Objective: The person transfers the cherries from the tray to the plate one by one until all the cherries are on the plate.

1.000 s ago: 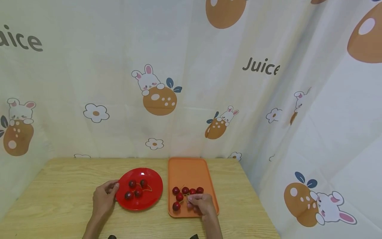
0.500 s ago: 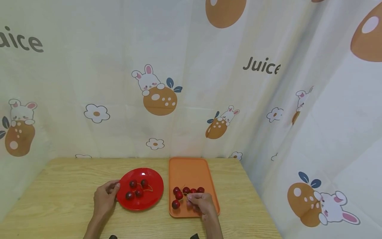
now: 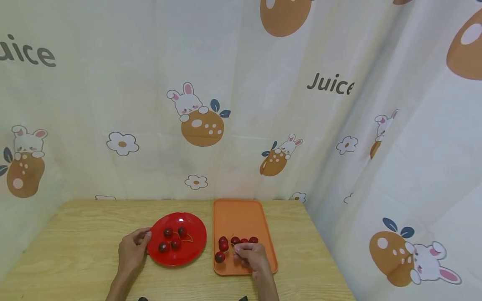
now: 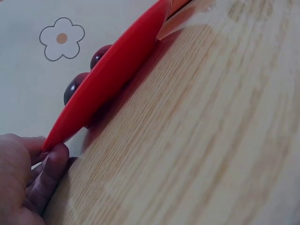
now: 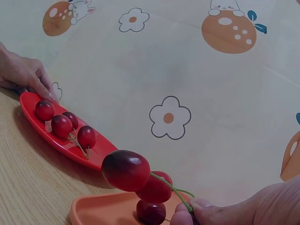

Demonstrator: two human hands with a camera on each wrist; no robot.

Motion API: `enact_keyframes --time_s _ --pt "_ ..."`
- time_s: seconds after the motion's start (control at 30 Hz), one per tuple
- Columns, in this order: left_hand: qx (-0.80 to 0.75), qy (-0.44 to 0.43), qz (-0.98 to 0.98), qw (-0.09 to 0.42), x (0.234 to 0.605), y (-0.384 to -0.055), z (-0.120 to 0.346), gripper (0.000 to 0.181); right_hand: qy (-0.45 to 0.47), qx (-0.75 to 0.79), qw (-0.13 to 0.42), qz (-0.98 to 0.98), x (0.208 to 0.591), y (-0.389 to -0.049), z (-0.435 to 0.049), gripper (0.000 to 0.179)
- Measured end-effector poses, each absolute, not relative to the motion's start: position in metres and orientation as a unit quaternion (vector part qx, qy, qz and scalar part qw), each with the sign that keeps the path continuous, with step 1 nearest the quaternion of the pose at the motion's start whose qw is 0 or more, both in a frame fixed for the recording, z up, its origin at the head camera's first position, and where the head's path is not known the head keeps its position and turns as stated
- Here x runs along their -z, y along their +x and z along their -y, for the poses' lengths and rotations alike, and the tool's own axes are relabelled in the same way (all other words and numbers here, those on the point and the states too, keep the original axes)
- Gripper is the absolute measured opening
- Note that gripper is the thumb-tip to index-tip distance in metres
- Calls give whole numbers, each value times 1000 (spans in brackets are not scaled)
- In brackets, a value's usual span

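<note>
My left hand (image 3: 132, 251) pinches the left rim of a red plate (image 3: 193, 251) between thumb and fingers. On that plate lie several dark red cherries (image 3: 175, 243) with green stems. Over an orange tray (image 3: 239, 215), my right hand (image 3: 254, 257) pinches the joined green stems (image 5: 174, 189) of a pair of cherries (image 5: 125, 170). In the right wrist view the pair hangs out to the left of the fingertips, one cherry partly covering the other. Several more cherries (image 3: 235, 240) lie on the tray beyond my right hand, which hides some of the tray's near part.
Both plate and tray stand on a wood-grain table (image 3: 94, 225), a narrow gap between them. A printed curtain (image 3: 150, 104) hangs behind the table and along its right side.
The pair of cherries has shifted slightly to the left, along with my right hand, and the lower cherry has risen a little. My left hand stays on the plate's rim.
</note>
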State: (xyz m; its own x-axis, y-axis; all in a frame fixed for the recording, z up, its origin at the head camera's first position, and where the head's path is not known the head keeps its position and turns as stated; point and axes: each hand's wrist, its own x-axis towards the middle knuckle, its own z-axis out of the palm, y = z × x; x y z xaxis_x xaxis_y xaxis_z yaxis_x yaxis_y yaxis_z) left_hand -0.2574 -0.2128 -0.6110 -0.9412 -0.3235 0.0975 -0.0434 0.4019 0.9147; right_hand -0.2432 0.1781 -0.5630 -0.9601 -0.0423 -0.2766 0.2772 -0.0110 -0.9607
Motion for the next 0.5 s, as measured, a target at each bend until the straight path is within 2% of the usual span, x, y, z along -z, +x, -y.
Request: enact_keyframes --time_s 0.13,0.33,0.5 --pt "532 112 829 134 611 -257 212 29 91 699 114 -700 561 -244 -175 10" --pt "539 108 823 143 612 -258 212 28 77 695 105 -707 559 -245 -171 19" --pt "543 107 821 141 611 -258 212 28 77 698 100 -705 560 -246 -166 16"
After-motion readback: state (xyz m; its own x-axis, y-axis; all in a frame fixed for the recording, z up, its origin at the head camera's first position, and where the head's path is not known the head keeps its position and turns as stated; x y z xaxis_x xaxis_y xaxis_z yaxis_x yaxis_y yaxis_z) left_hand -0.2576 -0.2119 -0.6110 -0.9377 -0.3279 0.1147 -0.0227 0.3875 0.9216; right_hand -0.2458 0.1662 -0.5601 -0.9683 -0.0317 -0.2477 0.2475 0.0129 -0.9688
